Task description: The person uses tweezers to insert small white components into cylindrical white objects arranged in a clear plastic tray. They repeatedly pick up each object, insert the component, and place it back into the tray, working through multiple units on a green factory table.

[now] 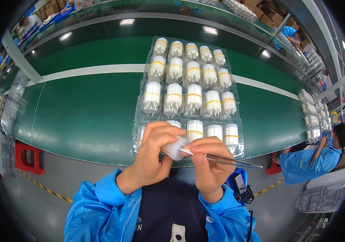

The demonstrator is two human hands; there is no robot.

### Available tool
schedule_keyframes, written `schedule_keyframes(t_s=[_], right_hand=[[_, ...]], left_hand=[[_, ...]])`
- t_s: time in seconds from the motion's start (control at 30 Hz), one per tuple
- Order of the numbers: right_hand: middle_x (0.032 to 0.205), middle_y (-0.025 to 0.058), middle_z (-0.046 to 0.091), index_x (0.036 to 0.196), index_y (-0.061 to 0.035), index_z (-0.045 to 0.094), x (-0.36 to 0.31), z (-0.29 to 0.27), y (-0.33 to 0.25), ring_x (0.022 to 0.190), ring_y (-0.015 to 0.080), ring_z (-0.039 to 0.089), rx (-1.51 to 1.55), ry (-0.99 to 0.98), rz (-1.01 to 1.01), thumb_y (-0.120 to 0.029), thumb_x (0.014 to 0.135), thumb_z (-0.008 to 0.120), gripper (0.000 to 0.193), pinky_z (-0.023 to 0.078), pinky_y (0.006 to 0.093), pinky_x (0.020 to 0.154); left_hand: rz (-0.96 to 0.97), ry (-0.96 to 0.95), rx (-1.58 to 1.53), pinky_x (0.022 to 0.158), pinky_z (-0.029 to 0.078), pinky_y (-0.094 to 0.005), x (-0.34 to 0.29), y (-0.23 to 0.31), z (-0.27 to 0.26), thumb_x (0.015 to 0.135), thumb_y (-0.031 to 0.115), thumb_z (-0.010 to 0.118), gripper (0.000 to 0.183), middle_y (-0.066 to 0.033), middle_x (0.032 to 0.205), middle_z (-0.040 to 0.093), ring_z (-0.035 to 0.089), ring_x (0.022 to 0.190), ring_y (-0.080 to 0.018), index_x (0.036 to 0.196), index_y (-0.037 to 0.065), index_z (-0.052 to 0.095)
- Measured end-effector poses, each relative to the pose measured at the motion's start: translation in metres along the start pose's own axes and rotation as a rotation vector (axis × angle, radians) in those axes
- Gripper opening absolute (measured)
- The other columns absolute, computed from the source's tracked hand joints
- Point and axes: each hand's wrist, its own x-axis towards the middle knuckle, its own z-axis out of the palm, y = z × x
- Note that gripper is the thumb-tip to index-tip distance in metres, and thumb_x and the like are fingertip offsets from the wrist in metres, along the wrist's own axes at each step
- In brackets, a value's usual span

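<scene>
The left hand (153, 155) grips a small white cylinder (175, 148), fingers curled around it. The right hand (208, 163) pinches clear tweezers (225, 159), tip touching the cylinder. Just beyond the hands, a clear blister tray (237, 121) of similar white cylinders lies on the green table (87, 113).

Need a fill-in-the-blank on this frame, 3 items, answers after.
1. The left hand holds a small ____ cylindrical part.
2. The right hand pinches slim metal ____ whose tips touch that part.
3. The clear tray of parts lies on a ____ conveyor belt.

Answers: white; tweezers; green
</scene>
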Motion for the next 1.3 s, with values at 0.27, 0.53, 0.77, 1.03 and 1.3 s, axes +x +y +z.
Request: schedule_keyframes(t_s=[0.27, 0.53, 0.77, 1.03, 1.3], right_hand=[[0.091, 0.0176, 0.069, 0.095, 0.0033, 0.067, -0.0008, -0.0011, 0.0022, 0.082, 0.0217, 0.065, 0.060, 0.026, 0.019, 0.002, 0.086, 0.067, 0.010, 0.052, 0.0297, 0.072], [0.092, 0.0189, 0.067, 0.097, 0.0039, 0.066, 0.0010, -0.0012, 0.0032, 0.082, 0.0218, 0.064, 0.053, 0.026, -0.009, 0.002, 0.088, 0.065, 0.009, 0.052, 0.0299, 0.073], [0.093, 0.0181, 0.066, 0.097, 0.0048, 0.065, -0.0017, -0.0011, 0.0082, 0.084, 0.0209, 0.064, 0.117, 0.038, 0.002, 0.002, 0.089, 0.063, 0.009, 0.052, 0.0297, 0.074], [0.089, 0.0197, 0.063, 0.096, 0.0039, 0.059, 0.0001, -0.0029, 0.0083, 0.075, 0.0203, 0.064, 0.009, -0.008, -0.031, -0.010, 0.093, 0.062, 0.014, 0.055, 0.0314, 0.071], [0.092, 0.0176, 0.067, 0.095, 0.0039, 0.066, -0.0014, -0.0010, 0.0073, 0.082, 0.0207, 0.064, 0.054, 0.047, 0.030, 0.002, 0.088, 0.065, 0.008, 0.052, 0.0292, 0.071]], left_hand=[[-0.021, 0.024, -0.039, 0.086, 0.047, -0.0410, 0.0010, 0.0014, 0.0008, 0.070, -0.014, 0.066, 0.052, -0.0192, 0.114, 0.062, 0.055, 0.102, -0.0330, 0.113, 0.006, 0.043], [-0.006, 0.058, -0.054, 0.086, 0.047, -0.0453, 0.0020, 0.0011, 0.0035, 0.059, -0.020, 0.060, 0.062, -0.0182, 0.116, 0.063, 0.057, 0.100, -0.0380, 0.114, 0.004, 0.048], [-0.015, 0.054, -0.059, 0.085, 0.048, -0.0447, 0.0022, 0.0017, 0.0028, 0.059, -0.020, 0.061, 0.061, -0.0180, 0.115, 0.063, 0.057, 0.100, -0.0384, 0.114, 0.004, 0.048], [-0.018, 0.052, -0.047, 0.084, 0.049, -0.0440, 0.0033, 0.0027, 0.0025, 0.060, -0.020, 0.061, 0.060, -0.0178, 0.115, 0.063, 0.057, 0.099, -0.0379, 0.114, 0.004, 0.049], [-0.007, 0.049, -0.034, 0.082, 0.048, -0.0447, 0.0013, 0.0021, 0.0026, 0.059, -0.020, 0.061, 0.061, -0.0184, 0.115, 0.063, 0.056, 0.098, -0.0387, 0.114, 0.003, 0.049]])
